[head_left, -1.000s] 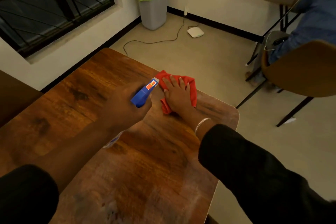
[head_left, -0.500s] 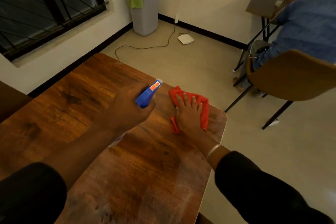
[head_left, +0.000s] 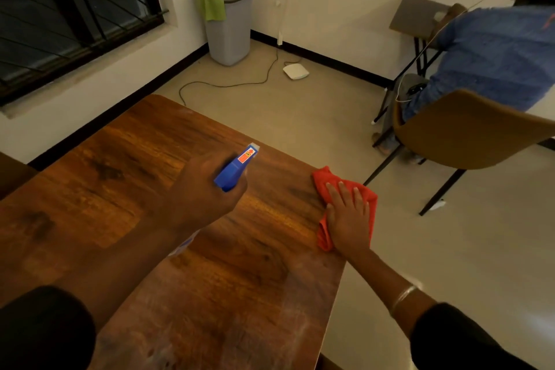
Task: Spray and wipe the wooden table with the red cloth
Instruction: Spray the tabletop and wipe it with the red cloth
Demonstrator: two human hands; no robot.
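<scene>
Red cloth [head_left: 322, 186] lies at the right edge of the brown wooden table [head_left: 120, 165], right of frame centre, just short of the rounded far corner. The right hand [head_left: 348, 216] presses flat on it, fingers spread and open. The left hand [head_left: 198, 198] is closed around a blue spray bottle [head_left: 235, 167], nozzle aimed toward the upper right, above the tabletop. Bare wood stretches to the left and toward the lower frame. Beyond the right edge is open floor, with a brown chair [head_left: 468, 132] at the upper right.
</scene>
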